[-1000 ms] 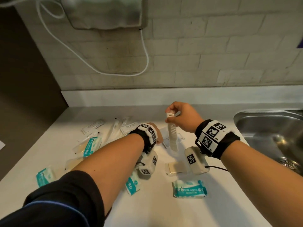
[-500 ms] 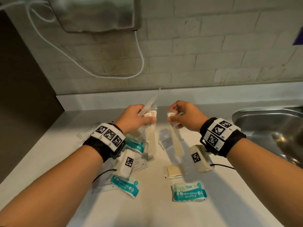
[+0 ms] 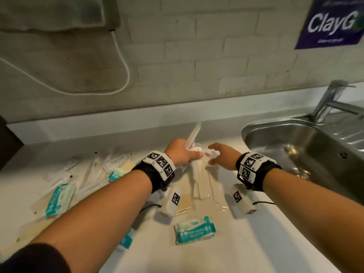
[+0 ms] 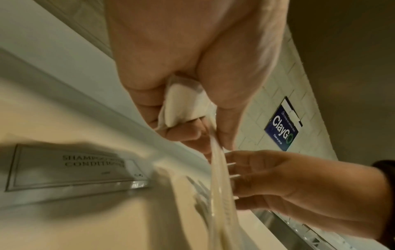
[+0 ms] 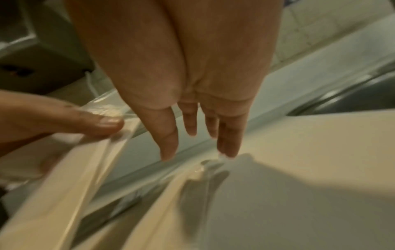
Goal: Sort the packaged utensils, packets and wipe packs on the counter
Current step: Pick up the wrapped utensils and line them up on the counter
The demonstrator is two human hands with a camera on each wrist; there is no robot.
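My left hand [image 3: 185,154] grips a bundle of clear-wrapped cream utensils [image 3: 194,134]; their ends stick up past my fist and hang down to the counter. In the left wrist view my fingers [image 4: 171,128] curl round the wrapper [image 4: 183,104]. My right hand [image 3: 215,155] hovers just to the right, fingers spread and holding nothing [image 5: 169,135]. A wrapped utensil [image 3: 215,188] lies flat on the counter below it. Teal wipe packs lie in front [image 3: 195,229] and to the left [image 3: 57,198]. White sachets [image 3: 118,160] are scattered at back left.
A steel sink [image 3: 315,154] with a tap [image 3: 331,99] fills the right side, close to my right wrist. A flat beige packet [image 3: 184,203] lies under my left wrist. A shampoo and conditioner sachet [image 4: 70,167] lies on the white counter [image 3: 246,243].
My right hand has let go of its wrapped utensil, which now lies on the counter, and has opened. Both hands have moved forward, and my left hand still holds its bundle.
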